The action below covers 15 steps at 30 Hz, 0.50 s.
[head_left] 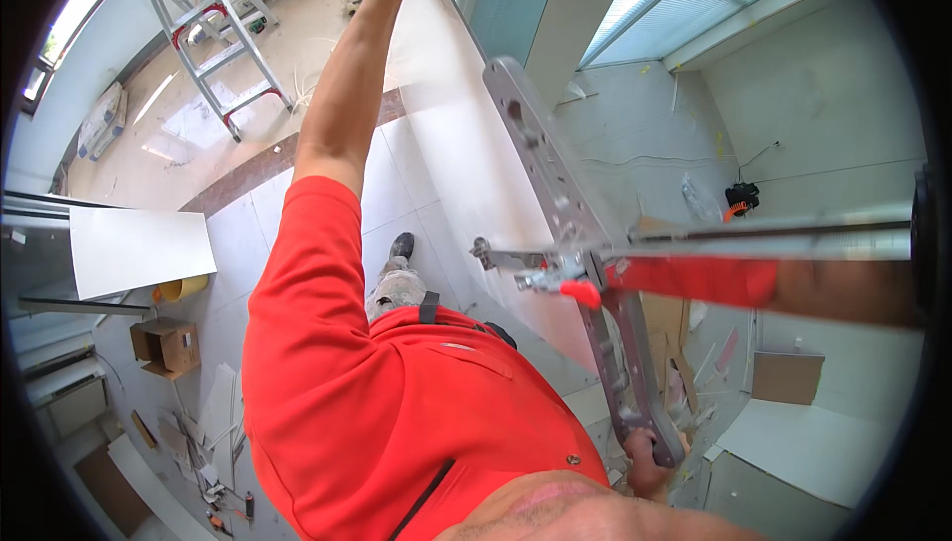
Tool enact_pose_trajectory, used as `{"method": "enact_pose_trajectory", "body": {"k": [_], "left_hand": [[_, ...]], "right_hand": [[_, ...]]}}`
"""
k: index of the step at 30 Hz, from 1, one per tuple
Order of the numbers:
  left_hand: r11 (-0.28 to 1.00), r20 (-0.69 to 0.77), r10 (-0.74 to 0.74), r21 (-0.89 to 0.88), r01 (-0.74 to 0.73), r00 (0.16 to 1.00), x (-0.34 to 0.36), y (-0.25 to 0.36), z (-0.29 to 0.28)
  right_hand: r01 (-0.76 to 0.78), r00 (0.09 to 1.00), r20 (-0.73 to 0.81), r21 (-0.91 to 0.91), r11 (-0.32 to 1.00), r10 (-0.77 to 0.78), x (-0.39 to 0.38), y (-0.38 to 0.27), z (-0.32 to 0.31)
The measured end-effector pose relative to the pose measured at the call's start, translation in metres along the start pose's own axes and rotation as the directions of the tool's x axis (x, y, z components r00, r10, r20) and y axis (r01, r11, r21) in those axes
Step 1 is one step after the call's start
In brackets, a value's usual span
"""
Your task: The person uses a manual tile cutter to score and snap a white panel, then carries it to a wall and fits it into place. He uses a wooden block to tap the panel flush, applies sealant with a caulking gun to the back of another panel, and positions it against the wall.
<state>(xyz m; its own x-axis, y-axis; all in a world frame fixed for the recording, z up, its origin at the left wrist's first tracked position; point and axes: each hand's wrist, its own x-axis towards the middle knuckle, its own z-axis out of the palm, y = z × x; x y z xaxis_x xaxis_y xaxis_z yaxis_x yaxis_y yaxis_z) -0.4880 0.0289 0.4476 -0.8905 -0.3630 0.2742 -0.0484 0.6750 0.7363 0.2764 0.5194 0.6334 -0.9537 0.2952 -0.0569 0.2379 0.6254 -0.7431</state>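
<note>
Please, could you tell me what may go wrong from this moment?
1. The right hand grips the grey perforated metal tool near one end; if that grip slips, the tool might swing or drop.
2. The tool's red-tipped clamp shows in front of the large white panel; a knock could scratch its surface.
3. Loose scraps lie on the floor at the left and could trip someone stepping back.

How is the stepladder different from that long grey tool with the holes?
The stepladder stands on the floor, while the grey tool is gripped at its lower end by the right hand. The stepladder has flat steps; the grey tool has a long bar with holes. The stepladder is silver; the grey tool looks darker. Both look metal.
</note>
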Motion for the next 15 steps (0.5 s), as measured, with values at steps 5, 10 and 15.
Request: {"method": "enact_pose_trajectory", "body": {"k": [5,10,15], "left_hand": [[0.988,0.093,0.051,0.139,-0.064,0.994,-0.003,0.013,-0.05],[0.987,0.06,0.016,-0.158,-0.006,0.998,-0.057,0.06,-0.073],[0.993,-0.269,0.011,-0.112,-0.043,0.963,0.101,-0.023,-0.063]], "right_hand": [[0.144,0.989,-0.022,0.262,0.954,-0.143,0.083,-0.046,0.077],[0.036,0.999,-0.029,0.237,0.971,-0.03,0.112,-0.065,0.089],[-0.081,0.997,0.006,0.209,0.974,0.082,0.104,-0.051,0.078]]}}
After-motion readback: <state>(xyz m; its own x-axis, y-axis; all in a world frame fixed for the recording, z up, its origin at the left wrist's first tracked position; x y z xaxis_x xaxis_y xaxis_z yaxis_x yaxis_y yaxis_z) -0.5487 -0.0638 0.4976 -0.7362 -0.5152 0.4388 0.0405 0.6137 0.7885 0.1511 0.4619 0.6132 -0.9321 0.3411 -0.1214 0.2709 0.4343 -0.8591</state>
